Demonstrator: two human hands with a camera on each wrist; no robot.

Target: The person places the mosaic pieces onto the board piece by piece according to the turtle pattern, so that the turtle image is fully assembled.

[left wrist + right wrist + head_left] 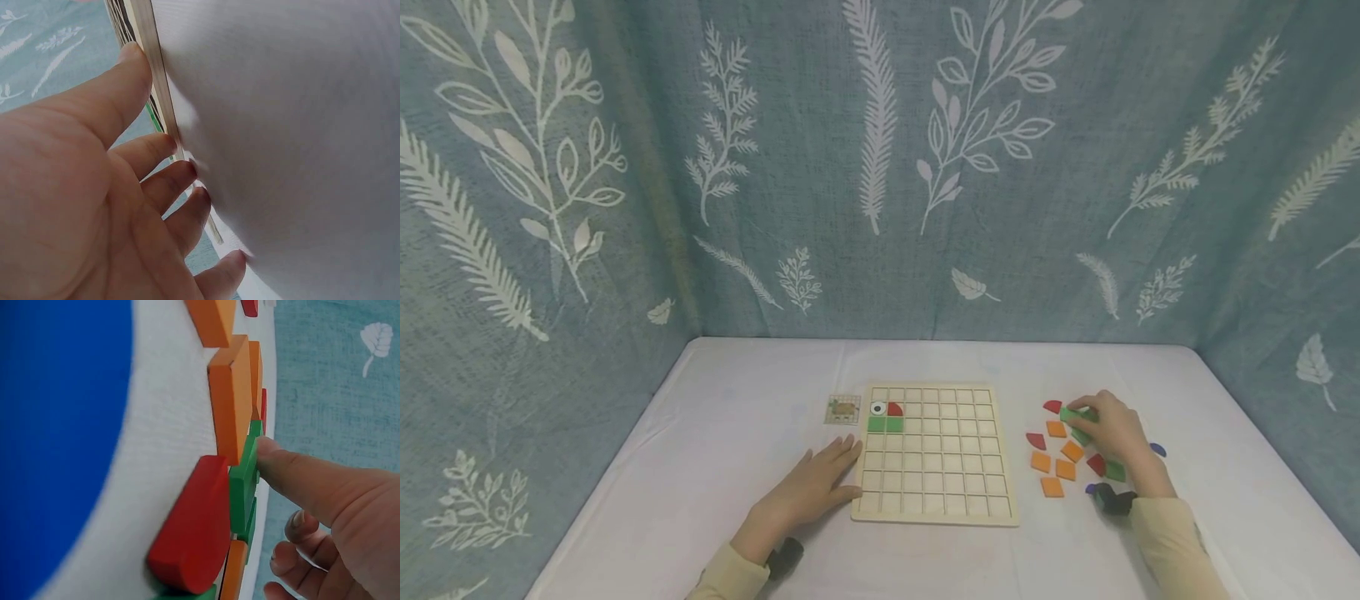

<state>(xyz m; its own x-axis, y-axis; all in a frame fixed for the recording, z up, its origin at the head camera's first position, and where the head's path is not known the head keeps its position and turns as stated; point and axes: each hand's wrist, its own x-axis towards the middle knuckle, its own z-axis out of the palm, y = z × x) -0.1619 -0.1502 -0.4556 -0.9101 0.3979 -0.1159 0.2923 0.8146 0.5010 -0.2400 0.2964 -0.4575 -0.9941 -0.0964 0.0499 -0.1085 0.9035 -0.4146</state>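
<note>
The right hand (pixel 1108 425) holds thumb and forefinger bent close together at a green tile (pixel 1065 414), which lies at the fingertips on their board-facing side; whether they pinch it cannot be told. The wooden grid board (pixel 934 521) lies left of this grip, well apart; the left hand (pixel 814 483), nearer, spreads extended fingers at its left edge, gripping nothing.

No readable text, labels, brands, numbers or signs anywhere.
</note>
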